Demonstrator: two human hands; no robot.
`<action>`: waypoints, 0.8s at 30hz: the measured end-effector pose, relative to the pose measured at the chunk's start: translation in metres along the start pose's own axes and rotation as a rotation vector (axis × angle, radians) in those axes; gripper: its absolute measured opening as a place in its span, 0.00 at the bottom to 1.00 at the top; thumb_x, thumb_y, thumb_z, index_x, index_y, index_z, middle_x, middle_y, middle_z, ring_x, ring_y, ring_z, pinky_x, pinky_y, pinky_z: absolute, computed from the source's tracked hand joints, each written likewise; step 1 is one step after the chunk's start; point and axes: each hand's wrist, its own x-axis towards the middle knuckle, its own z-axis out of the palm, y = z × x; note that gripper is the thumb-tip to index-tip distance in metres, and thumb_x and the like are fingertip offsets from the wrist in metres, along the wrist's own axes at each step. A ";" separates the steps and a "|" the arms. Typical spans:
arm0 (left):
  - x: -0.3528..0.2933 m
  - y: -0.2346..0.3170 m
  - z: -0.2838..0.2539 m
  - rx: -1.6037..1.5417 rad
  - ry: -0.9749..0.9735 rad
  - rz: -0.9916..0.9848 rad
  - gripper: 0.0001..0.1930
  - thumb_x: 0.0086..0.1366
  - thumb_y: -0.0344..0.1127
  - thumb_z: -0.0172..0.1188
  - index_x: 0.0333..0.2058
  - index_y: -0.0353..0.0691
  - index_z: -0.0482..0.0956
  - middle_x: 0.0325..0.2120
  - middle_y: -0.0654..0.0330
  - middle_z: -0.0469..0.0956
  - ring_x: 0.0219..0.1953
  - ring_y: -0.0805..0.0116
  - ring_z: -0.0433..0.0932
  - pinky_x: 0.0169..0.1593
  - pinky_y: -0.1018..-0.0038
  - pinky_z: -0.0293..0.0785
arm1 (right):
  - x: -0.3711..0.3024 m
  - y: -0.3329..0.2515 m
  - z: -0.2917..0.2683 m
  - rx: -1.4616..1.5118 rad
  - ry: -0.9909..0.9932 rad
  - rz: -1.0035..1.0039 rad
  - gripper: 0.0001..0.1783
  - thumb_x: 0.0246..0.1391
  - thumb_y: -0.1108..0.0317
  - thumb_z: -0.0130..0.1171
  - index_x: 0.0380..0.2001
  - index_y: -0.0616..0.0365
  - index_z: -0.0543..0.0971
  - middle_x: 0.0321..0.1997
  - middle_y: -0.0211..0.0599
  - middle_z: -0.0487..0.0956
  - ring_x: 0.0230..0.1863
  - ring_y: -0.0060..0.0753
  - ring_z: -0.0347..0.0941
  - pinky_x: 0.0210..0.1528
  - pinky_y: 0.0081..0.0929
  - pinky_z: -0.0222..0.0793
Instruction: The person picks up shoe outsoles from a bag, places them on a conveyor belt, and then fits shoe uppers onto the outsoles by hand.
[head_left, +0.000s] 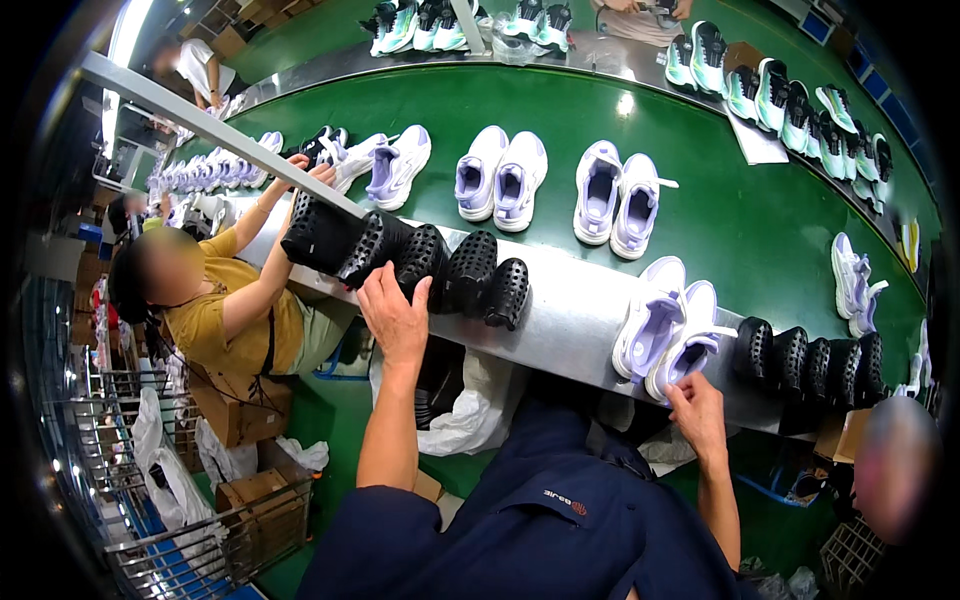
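My left hand (395, 318) reaches to a row of black perforated shoe inserts (420, 258) on the metal ledge. Its thumb and fingers are apart at their near ends, with no firm grip visible. To the right, a pair of white and lavender sneakers stands on the ledge, heels toward me. My right hand (697, 408) is closed, fingertips pinched at the heel of the nearer sneaker (688, 340); the fingers partly hide the contact. The other sneaker (648, 320) of the pair stands just left of it.
Two more sneaker pairs stand on the green conveyor belt (400, 95) ahead. More black inserts (790, 360) line the ledge (570, 335) at right. A co-worker in a yellow top (230, 290) handles shoes at left, beside a slanted metal bar (220, 130). Another person is at far right.
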 end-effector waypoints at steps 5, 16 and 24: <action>0.016 0.024 -0.028 -0.167 0.107 0.049 0.20 0.54 0.34 0.72 0.44 0.33 0.80 0.40 0.52 0.78 0.42 0.50 0.74 0.47 0.58 0.71 | -0.005 -0.033 0.011 0.082 -0.005 -0.041 0.13 0.58 0.65 0.64 0.35 0.66 0.77 0.28 0.38 0.79 0.28 0.28 0.77 0.32 0.27 0.75; -0.043 0.201 -0.034 -1.117 -0.482 0.375 0.20 0.55 0.36 0.70 0.46 0.37 0.79 0.39 0.52 0.78 0.42 0.52 0.77 0.47 0.64 0.73 | -0.013 -0.035 0.034 1.071 -0.259 0.235 0.17 0.64 0.61 0.57 0.51 0.59 0.75 0.42 0.29 0.79 0.41 0.19 0.74 0.42 0.23 0.71; -0.074 0.239 0.032 -1.413 -1.212 -0.373 0.08 0.61 0.29 0.63 0.38 0.33 0.83 0.27 0.67 0.78 0.29 0.80 0.72 0.34 0.79 0.70 | -0.050 -0.044 0.014 -0.247 0.001 -0.044 0.33 0.58 0.43 0.59 0.46 0.69 0.76 0.35 0.52 0.81 0.41 0.48 0.80 0.45 0.41 0.73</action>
